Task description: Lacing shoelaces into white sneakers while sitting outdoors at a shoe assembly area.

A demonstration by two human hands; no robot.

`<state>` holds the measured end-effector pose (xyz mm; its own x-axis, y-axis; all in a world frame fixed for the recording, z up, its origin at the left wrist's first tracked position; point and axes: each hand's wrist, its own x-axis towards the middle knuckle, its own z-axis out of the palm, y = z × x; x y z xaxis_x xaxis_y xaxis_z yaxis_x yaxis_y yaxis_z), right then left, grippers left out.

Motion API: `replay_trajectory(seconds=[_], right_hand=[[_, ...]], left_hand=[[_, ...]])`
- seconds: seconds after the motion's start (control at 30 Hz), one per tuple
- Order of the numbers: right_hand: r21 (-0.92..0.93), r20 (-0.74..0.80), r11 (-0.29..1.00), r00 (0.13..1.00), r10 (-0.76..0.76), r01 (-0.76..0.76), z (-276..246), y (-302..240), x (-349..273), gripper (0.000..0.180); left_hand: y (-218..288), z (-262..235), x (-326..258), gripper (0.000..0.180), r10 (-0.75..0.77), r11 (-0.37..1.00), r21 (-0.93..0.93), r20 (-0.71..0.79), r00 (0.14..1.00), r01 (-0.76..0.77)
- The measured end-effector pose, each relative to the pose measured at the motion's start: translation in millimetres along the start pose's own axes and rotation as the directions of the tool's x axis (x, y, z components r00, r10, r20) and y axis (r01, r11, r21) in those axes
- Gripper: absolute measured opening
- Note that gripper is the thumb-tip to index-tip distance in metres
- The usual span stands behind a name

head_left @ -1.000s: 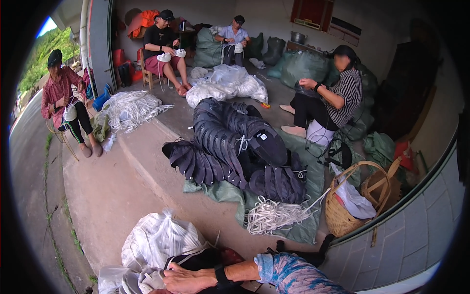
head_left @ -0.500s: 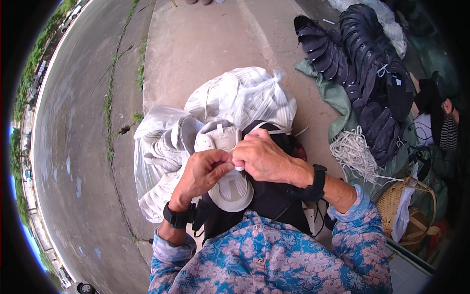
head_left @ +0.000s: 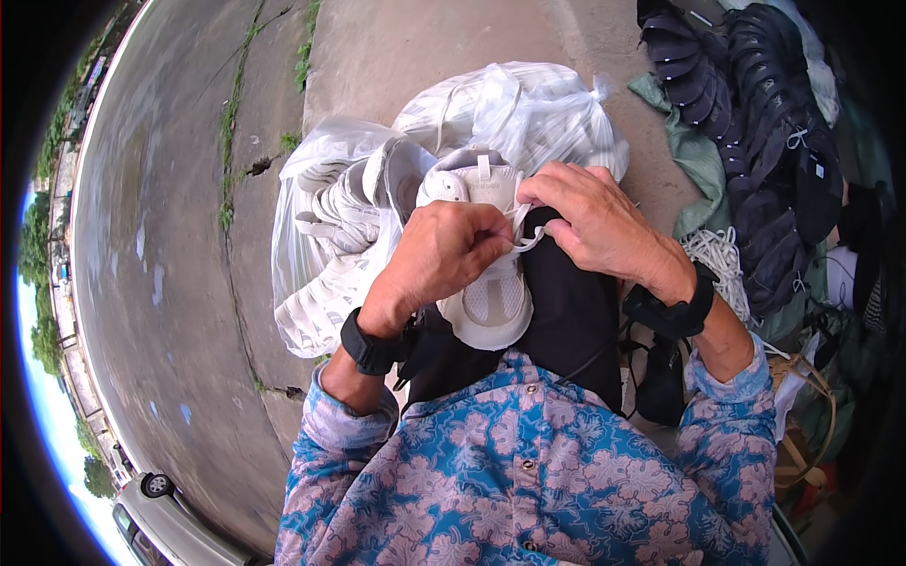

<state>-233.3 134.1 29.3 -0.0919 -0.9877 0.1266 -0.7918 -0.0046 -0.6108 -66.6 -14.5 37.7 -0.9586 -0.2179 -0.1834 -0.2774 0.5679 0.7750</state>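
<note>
A whitish sneaker (head_left: 489, 307) rests on my lap, its mesh toe pointing toward me and its tongue away. My left hand (head_left: 448, 255) is closed in a pinch over the shoe's middle, gripping a white shoelace (head_left: 530, 240). On the shoe's right side, my right hand (head_left: 595, 222) pinches the same lace between thumb and fingers. A small loop of lace curves between the two hands. The lower eyelets are partly hidden beneath my left fingers.
Just beyond my knees stand an open plastic bag (head_left: 307, 274) of pale sneakers and a tied plastic bag (head_left: 510, 104). Rows of black shoe pieces (head_left: 779, 170) lie at right, near a bundle of white laces (head_left: 722, 269) and a wicker basket (head_left: 802, 443).
My view has shifted, so the shoe and bags sit higher in it. My right hand has moved apart from my left, and lace now shows between them.
</note>
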Motion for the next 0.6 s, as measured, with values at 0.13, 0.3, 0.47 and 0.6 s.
replay_trajectory(seconds=[0.13,0.3,0.47,0.6], right_hand=[[-0.134,-0.094,0.99,0.994,-0.059,0.046,3.9,3.6,1.7,0.029],[-0.248,-0.126,0.964,0.983,-0.132,0.098,12.4,9.5,5.5,0.015],[-0.329,-0.137,0.937,0.976,-0.168,0.115,12.7,10.3,12.4,0.016],[-0.33,-0.179,0.937,0.967,-0.182,0.115,14.7,6.0,20.4,0.016]], left_hand=[[0.7,0.8,1.2,0.011,0.001,1.0,-0.027,-0.012,1.0,-0.001],[0.2,1.7,0.7,0.011,-0.072,0.992,-0.099,0.012,0.997,0.073],[3.7,-1.7,1.8,0.012,-0.094,0.99,-0.102,0.05,0.994,0.099],[3.1,-1.9,1.5,0.011,-0.106,0.984,-0.134,0.07,0.992,0.115]])
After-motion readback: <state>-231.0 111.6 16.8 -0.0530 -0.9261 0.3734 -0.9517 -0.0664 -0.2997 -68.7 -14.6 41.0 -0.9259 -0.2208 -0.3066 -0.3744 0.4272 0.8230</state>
